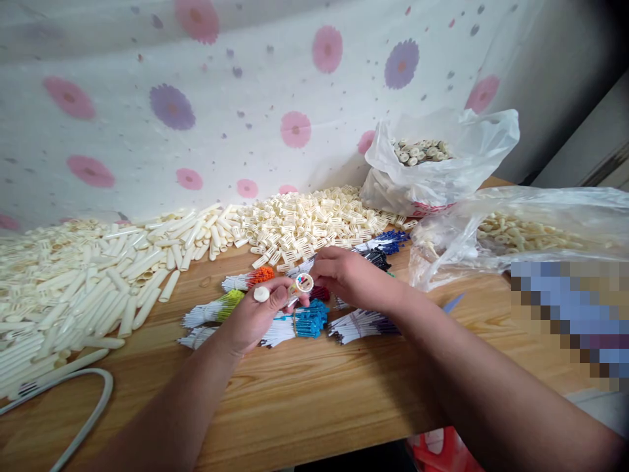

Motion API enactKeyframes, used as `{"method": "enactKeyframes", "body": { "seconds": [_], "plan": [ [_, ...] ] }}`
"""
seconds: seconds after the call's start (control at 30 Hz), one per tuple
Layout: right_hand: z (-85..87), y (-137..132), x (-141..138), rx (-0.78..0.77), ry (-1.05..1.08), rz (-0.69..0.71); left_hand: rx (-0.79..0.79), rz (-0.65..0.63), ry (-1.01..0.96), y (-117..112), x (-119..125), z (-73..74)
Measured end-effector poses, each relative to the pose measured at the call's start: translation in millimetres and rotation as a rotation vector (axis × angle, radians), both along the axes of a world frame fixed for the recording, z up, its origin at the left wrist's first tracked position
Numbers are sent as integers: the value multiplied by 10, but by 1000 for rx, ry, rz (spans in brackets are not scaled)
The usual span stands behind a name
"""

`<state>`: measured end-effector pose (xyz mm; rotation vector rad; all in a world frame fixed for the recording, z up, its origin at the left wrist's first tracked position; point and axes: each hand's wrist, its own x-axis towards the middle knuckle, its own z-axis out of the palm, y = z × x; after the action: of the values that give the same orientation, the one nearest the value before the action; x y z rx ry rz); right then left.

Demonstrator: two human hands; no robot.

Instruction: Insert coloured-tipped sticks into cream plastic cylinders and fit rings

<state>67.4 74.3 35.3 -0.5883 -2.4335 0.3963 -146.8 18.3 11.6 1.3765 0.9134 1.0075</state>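
My left hand [255, 318] is closed around a cream plastic pen barrel; its round open end [304, 282] faces me and shows several small coloured pieces inside. A rounded cream end piece [261, 294] sticks out by the left thumb; I cannot tell if it belongs to the same barrel. Just right of the open end, my right hand [350, 278] has its fingers curled together, and what they pinch is hidden. Around both hands lie bundles of pen refills: orange [260, 276], yellow-green [230, 303], light blue [309, 320], dark blue [390, 242] and black [377, 258].
Long cream tubes [147, 262] are heaped on the left, short slotted cream parts [304, 219] at the back. White plastic bags [437, 187] with small parts stand at the right. A white cable [105, 393] loops at front left on the wooden table [295, 400].
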Motion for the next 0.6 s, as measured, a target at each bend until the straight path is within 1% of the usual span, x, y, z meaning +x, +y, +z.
{"method": "enactKeyframes", "body": {
  "seconds": [0.1, 0.17, 0.2, 0.27, 0.37, 0.43, 0.47, 0.53, 0.6],
  "plan": [
    [-39, 50, 28, -58, 194, -99, 3, 32, -109, 8, 3, 47],
    [-53, 71, 41, -144, 287, -161, 8, 67, -156, 14, -3, 67],
    [-55, 68, 35, -189, 314, -168, 6, 77, -164, 15, -5, 71],
    [-51, 31, -2, -233, 326, -129, -7, 81, -164, 12, -7, 71],
    [-43, -57, -88, -185, 255, -23, -7, 58, -161, 3, -3, 56],
    [-44, -98, -131, -174, 231, -2, 9, 46, -160, 0, -1, 47],
    [-46, -109, -145, -202, 246, -11, 14, 44, -160, -1, -2, 44],
    [-49, -118, -162, -327, 314, -45, 9, 42, -160, 1, -9, 39],
    [-49, -126, -179, -503, 397, -52, 0, 45, -156, 3, -20, 35]
  ]
}}
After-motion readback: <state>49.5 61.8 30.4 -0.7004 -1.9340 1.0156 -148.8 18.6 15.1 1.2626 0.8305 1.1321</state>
